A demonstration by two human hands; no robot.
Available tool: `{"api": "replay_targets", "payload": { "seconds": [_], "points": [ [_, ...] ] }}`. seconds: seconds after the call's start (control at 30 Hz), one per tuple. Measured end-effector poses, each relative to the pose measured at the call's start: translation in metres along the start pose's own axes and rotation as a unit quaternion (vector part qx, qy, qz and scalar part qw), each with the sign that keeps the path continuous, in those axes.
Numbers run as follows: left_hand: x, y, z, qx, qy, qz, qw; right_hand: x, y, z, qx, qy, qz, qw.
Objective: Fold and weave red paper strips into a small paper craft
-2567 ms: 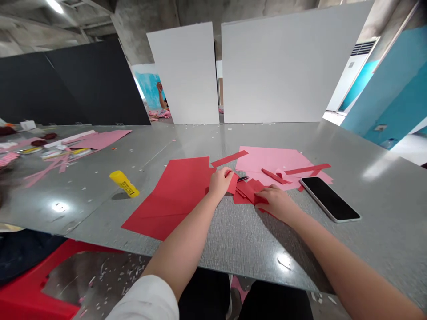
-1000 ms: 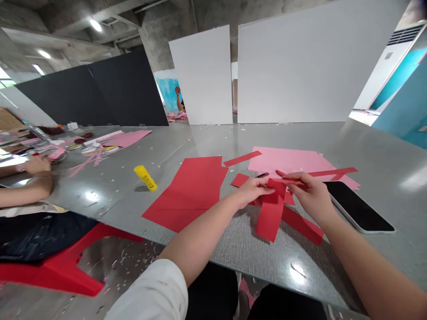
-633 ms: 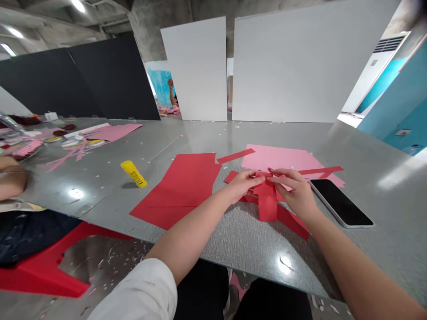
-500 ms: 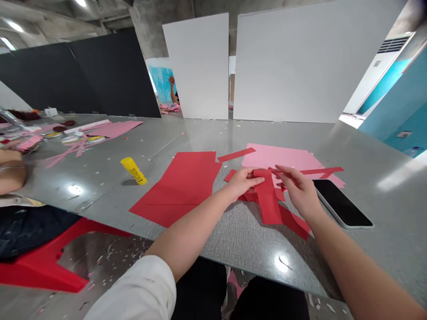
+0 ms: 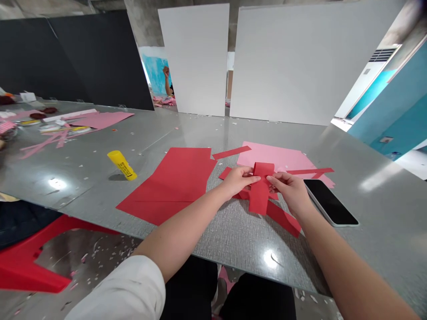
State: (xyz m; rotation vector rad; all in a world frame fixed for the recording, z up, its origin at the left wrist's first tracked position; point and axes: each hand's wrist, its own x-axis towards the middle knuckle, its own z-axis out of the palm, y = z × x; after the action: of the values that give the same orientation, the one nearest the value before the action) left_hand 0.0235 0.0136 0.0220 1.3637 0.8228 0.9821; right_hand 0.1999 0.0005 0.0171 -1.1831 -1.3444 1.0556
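Note:
A strip of red paper [image 5: 259, 199], curled over into a loop at its top, is held up in front of me. My left hand [image 5: 239, 181] pinches its left edge between thumb and fingers. On the opposite edge my right hand [image 5: 289, 188] has a pinch grip, thumb in front. Beneath and behind the looped strip lie more red paper pieces, among them a slanting red strip [image 5: 283, 218]. A large red sheet [image 5: 173, 178] rests left of my hands, and a pink sheet [image 5: 276, 154] lies behind them.
A yellow tube [image 5: 122, 165] stands tilted at left. Beside my right forearm is a phone [image 5: 332, 203]. Thin red strips [image 5: 231, 153] lie behind my hands. Pink paper [image 5: 100, 119] and rolls of tape are farther left. A red stool [image 5: 36, 262] stands below the table edge.
My right hand has come in to the strip's right edge and now pinches it. The strip's top has become a rounder, upright loop. The view has shifted slightly.

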Motion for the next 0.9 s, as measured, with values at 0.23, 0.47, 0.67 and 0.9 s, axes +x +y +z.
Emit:
{"api": "replay_targets", "payload": {
  "seconds": [0.23, 0.47, 0.67, 0.9],
  "points": [
    [-0.0006, 0.0021, 0.0003, -0.02, -0.012, -0.026, 0.999, -0.0018, -0.0019, 0.002, 0.023, -0.001, 0.007, 1.0],
    [-0.0015, 0.001, -0.0011, -0.038, -0.039, -0.039, 0.998, -0.0029, -0.0049, 0.0016, -0.003, 0.005, -0.005, 1.0],
    [0.0008, -0.0034, -0.0026, -0.036, -0.049, -0.041, 0.997, -0.0008, -0.0017, 0.0008, 0.009, -0.005, -0.004, 1.0],
    [-0.0011, 0.0006, -0.0023, -0.029, -0.039, -0.038, 0.998, -0.0013, -0.0039, 0.0001, 0.007, -0.038, 0.0, 0.999]
  ]
}}
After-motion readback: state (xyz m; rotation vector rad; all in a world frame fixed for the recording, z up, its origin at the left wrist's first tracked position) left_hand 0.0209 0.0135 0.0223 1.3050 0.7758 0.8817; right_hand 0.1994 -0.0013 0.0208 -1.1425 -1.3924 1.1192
